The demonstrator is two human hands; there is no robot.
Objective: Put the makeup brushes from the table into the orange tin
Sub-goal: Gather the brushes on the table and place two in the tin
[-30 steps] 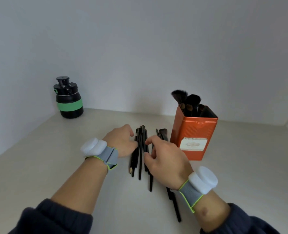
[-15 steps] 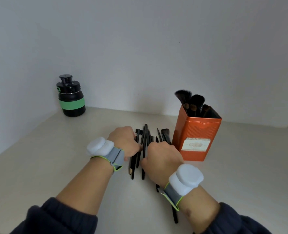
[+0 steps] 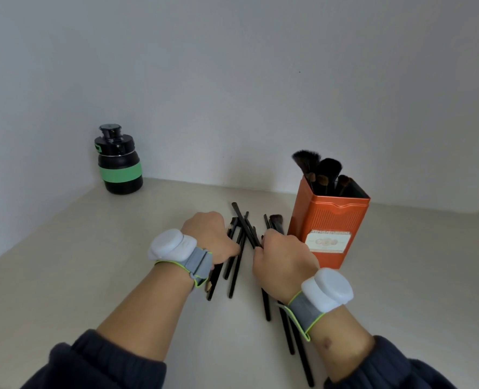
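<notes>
Beside the orange tin (image 3: 328, 220), both hands' fingers curl closed around loose brushes (image 3: 236, 265); bottle (image 3: 119, 161) far left.

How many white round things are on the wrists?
2. One white wrist device sits on the left wrist, behind the left hand. The other white wrist device sits on the right wrist, behind the right hand. None seems hidden.

Plain pale grey wall (image 3: 232, 80) behind, unmarked, meeting a second wall at left corner. Cream desk (image 3: 64, 276) surface, matt and smooth. Lighting soft and even, faint shadows only
</notes>
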